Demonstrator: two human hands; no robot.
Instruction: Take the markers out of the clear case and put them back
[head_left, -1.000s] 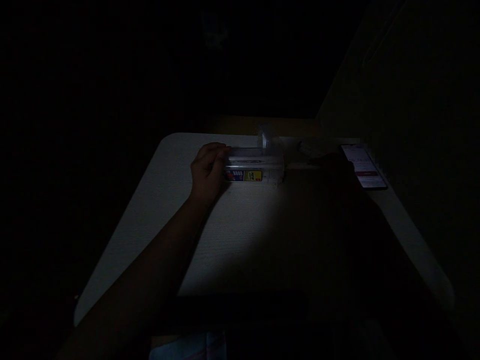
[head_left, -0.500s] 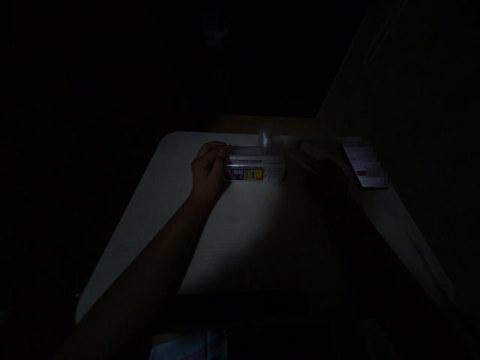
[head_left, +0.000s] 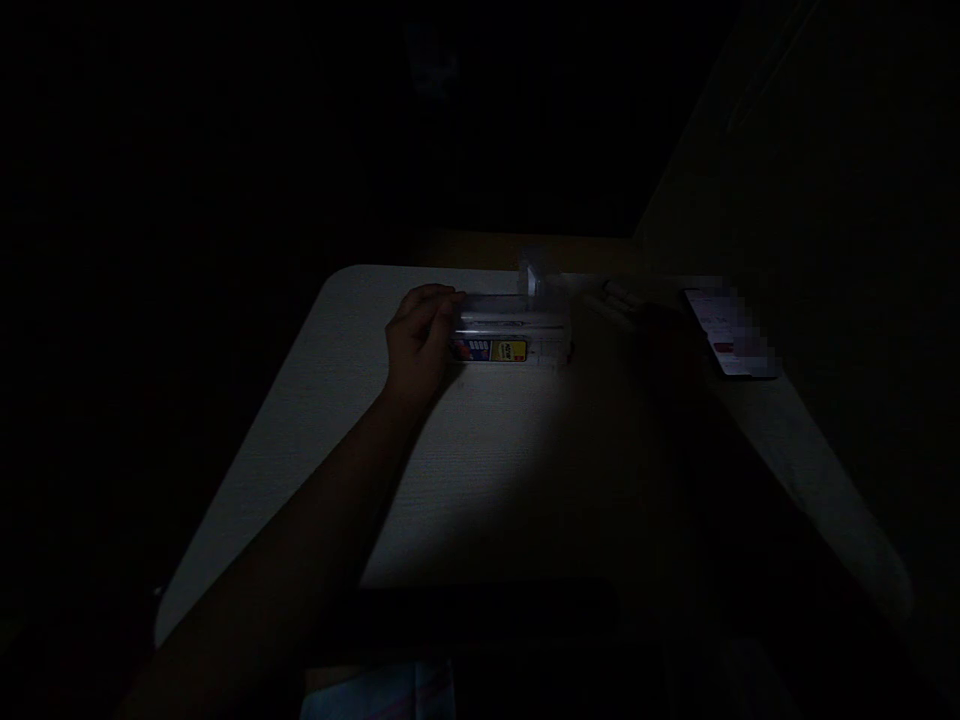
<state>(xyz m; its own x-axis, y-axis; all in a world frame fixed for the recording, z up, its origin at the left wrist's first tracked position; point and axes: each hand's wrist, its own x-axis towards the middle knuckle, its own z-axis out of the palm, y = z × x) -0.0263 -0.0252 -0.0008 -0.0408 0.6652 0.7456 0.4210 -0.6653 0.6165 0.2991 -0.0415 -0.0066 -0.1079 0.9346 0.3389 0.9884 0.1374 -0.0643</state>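
Observation:
A clear plastic case (head_left: 510, 325) with a yellow and blue label lies on the white table (head_left: 465, 450). My left hand (head_left: 421, 335) is closed round the case's left end. At its far right corner a clear flap (head_left: 531, 278) stands up. My right hand (head_left: 664, 345) is in deep shadow to the right of the case, and its fingers cannot be made out. Close to its fingertips are slim pale pen-like sticks (head_left: 621, 298); whether the hand touches them is too dark to tell.
A phone with a lit screen (head_left: 724, 335) lies at the table's right edge. A dark bar-like shape (head_left: 480, 610) crosses the near edge, and pale cloth (head_left: 382, 692) shows below it. Darkness surrounds the table.
My right hand has shifted slightly right and nearer to me, and the pale sticks show more clearly. My left hand and the case stay nearly in place.

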